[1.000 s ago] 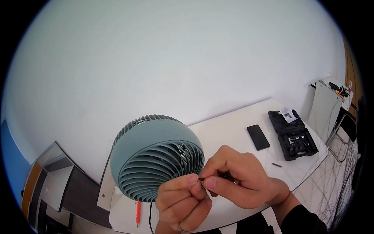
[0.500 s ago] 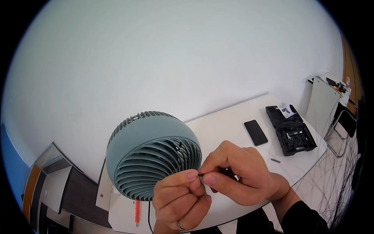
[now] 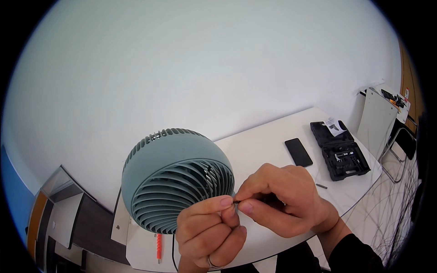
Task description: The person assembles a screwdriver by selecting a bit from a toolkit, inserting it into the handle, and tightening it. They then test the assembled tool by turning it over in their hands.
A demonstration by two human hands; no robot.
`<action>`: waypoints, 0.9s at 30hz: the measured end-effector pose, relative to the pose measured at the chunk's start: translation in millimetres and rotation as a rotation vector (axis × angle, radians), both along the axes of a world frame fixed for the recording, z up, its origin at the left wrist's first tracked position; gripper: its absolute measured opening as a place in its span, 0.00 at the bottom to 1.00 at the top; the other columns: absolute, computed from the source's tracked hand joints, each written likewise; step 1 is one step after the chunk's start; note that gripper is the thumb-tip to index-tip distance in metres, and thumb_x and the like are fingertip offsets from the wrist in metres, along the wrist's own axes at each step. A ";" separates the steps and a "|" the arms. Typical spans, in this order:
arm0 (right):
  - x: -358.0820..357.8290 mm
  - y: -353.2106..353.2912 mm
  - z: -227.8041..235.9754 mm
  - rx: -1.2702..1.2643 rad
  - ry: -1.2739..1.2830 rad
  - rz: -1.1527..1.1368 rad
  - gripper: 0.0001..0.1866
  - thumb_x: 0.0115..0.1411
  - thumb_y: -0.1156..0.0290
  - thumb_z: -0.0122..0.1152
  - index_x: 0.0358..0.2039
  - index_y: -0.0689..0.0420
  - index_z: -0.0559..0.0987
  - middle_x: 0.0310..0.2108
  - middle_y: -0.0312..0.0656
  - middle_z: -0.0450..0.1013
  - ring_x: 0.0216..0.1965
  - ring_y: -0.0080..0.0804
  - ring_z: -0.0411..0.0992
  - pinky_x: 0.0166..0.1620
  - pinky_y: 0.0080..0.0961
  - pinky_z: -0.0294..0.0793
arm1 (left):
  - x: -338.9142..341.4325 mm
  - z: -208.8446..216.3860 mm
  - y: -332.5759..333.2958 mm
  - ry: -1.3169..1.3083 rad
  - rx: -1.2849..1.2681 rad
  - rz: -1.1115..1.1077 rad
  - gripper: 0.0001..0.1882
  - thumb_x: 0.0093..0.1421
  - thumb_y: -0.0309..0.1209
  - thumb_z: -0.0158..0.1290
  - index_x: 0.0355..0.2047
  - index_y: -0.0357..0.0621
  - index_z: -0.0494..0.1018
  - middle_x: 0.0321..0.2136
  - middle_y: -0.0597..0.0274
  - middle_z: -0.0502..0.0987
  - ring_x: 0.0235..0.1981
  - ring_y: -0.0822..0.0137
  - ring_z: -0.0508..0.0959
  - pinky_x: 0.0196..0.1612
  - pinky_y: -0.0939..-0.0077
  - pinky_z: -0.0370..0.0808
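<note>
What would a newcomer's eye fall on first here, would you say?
Most likely the big grey-green fan at the left of the white table. Just in front of it, the left hand and right hand meet at a small dark piece. An open black case lies toward the table's right end.

No words or numbers can be read. Print shows on the white paper leaflet (image 3: 336, 128), which lies on the opened lid of the black tool case (image 3: 337, 174): a dark printed figure and faint grey marks, too small to decipher.
</note>
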State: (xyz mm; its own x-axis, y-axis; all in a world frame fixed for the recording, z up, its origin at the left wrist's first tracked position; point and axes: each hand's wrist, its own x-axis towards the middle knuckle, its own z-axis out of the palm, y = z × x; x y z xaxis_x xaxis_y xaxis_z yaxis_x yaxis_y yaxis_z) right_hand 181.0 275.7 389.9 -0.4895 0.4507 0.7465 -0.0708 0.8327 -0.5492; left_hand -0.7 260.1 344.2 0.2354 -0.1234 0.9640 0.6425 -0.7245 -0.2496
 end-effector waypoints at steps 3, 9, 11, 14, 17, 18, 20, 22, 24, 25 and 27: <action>0.2 0.7 0.2 0.031 -0.007 -0.036 0.04 0.65 0.75 0.59 0.39 0.59 0.76 0.30 0.40 0.74 0.22 0.38 0.73 0.25 0.27 0.69 | -1.1 0.1 -1.2 0.017 -0.029 0.004 0.18 0.61 0.13 0.58 0.31 0.58 0.71 0.32 0.72 0.68 0.32 0.68 0.71 0.44 0.69 0.84; -2.1 2.0 0.6 0.131 0.006 -0.075 0.03 0.63 0.75 0.61 0.37 0.57 0.77 0.28 0.39 0.74 0.23 0.39 0.74 0.25 0.29 0.69 | 0.4 -0.2 -1.1 -0.024 -0.020 -0.012 0.18 0.60 0.13 0.59 0.30 0.58 0.71 0.31 0.72 0.67 0.32 0.69 0.70 0.44 0.70 0.84; -2.4 3.1 0.1 0.151 0.005 -0.079 0.03 0.63 0.75 0.61 0.37 0.57 0.77 0.28 0.38 0.75 0.24 0.39 0.74 0.24 0.29 0.69 | -1.3 0.7 -1.4 -0.009 -0.023 -0.011 0.18 0.60 0.13 0.59 0.31 0.58 0.71 0.31 0.72 0.67 0.31 0.69 0.70 0.43 0.70 0.84; -1.8 4.3 -0.4 0.190 0.000 -0.104 0.03 0.62 0.75 0.61 0.37 0.56 0.77 0.28 0.37 0.75 0.24 0.38 0.75 0.24 0.29 0.69 | -1.5 2.3 0.5 -0.001 -0.022 -0.015 0.18 0.60 0.14 0.59 0.31 0.59 0.70 0.31 0.72 0.67 0.31 0.69 0.70 0.42 0.70 0.84; -6.0 8.7 -1.6 0.273 0.051 -0.136 0.07 0.54 0.77 0.67 0.34 0.58 0.80 0.23 0.37 0.76 0.17 0.30 0.70 0.20 0.23 0.64 | -2.1 3.0 -0.1 -0.002 -0.019 -0.009 0.18 0.61 0.14 0.58 0.31 0.59 0.70 0.31 0.72 0.67 0.31 0.69 0.70 0.42 0.71 0.84; -7.8 10.1 -1.5 0.308 0.077 -0.147 0.08 0.51 0.78 0.70 0.33 0.59 0.81 0.20 0.37 0.76 0.13 0.27 0.68 0.18 0.20 0.62 | -2.7 3.3 -0.5 -0.003 -0.017 -0.006 0.18 0.61 0.14 0.58 0.31 0.59 0.70 0.31 0.72 0.67 0.31 0.69 0.70 0.41 0.71 0.84; -8.7 10.6 -0.5 0.322 0.075 -0.146 0.09 0.50 0.78 0.70 0.33 0.59 0.82 0.19 0.38 0.75 0.13 0.28 0.68 0.18 0.21 0.62 | -3.6 4.2 -1.2 -0.006 -0.014 -0.006 0.18 0.61 0.14 0.58 0.31 0.59 0.70 0.31 0.72 0.67 0.31 0.69 0.70 0.41 0.71 0.84; -6.8 9.7 -0.5 0.322 0.050 -0.150 0.07 0.53 0.77 0.68 0.34 0.58 0.81 0.20 0.37 0.74 0.16 0.32 0.70 0.20 0.24 0.64 | -2.7 4.0 0.4 -0.007 -0.011 -0.020 0.18 0.61 0.14 0.58 0.31 0.59 0.70 0.31 0.72 0.67 0.31 0.69 0.70 0.41 0.70 0.84; -4.6 8.3 -1.5 0.302 0.012 -0.139 0.03 0.61 0.75 0.63 0.36 0.56 0.78 0.23 0.37 0.73 0.22 0.39 0.74 0.22 0.31 0.69 | -3.4 4.5 0.9 0.002 -0.012 -0.025 0.19 0.61 0.14 0.58 0.30 0.59 0.69 0.31 0.72 0.67 0.30 0.69 0.70 0.40 0.70 0.84; -5.1 9.1 -2.1 0.314 0.016 -0.142 0.03 0.61 0.75 0.63 0.36 0.56 0.78 0.23 0.37 0.73 0.22 0.39 0.73 0.22 0.31 0.69 | -4.0 4.4 1.1 0.006 -0.010 -0.022 0.19 0.61 0.13 0.58 0.30 0.60 0.69 0.30 0.72 0.67 0.30 0.69 0.70 0.40 0.70 0.84; -6.0 10.8 -3.2 0.339 0.023 -0.149 0.03 0.60 0.76 0.63 0.36 0.57 0.79 0.22 0.38 0.73 0.21 0.39 0.73 0.22 0.31 0.69 | -4.9 3.9 1.8 0.013 -0.006 -0.018 0.19 0.60 0.13 0.58 0.30 0.60 0.69 0.30 0.72 0.67 0.30 0.69 0.70 0.39 0.71 0.84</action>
